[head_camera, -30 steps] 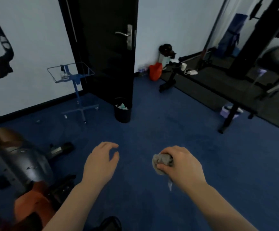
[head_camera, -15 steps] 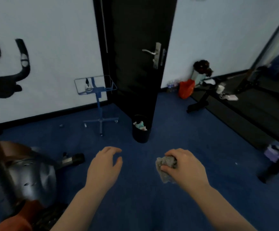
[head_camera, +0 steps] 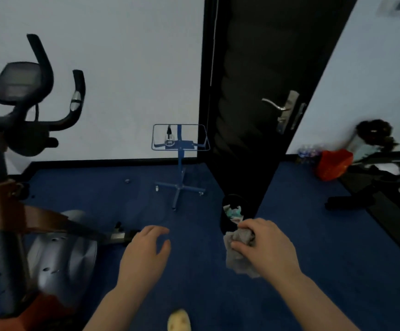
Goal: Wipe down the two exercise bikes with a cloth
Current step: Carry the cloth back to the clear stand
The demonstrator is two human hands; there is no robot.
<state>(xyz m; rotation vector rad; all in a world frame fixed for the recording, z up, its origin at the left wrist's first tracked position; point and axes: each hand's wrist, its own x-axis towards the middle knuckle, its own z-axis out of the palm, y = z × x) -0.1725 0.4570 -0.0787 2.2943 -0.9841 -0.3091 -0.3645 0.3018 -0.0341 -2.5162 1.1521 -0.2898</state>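
Note:
An exercise bike (head_camera: pixel 58 254) stands at the left, with a silver flywheel housing, black handlebars (head_camera: pixel 51 96) and a console (head_camera: pixel 17 80) up high. My right hand (head_camera: pixel 266 249) is closed around a crumpled grey cloth (head_camera: pixel 238 254) above the blue carpet, well to the right of the bike. My left hand (head_camera: pixel 146 254) hovers empty, fingers apart and slightly curled, just right of the bike's front foot (head_camera: pixel 122 236). No second bike is in view.
A black open door (head_camera: pixel 254 103) stands ahead, with a black waste bin (head_camera: pixel 230 211) at its foot. A blue wheeled stand (head_camera: pixel 180 163) is near the white wall. At the right lie a red bag (head_camera: pixel 332 163) and black gym equipment (head_camera: pixel 352 199).
The view has swung left and up, bringing the bike's handlebars and console into sight. Both hands kept their pose; the right still holds the cloth.

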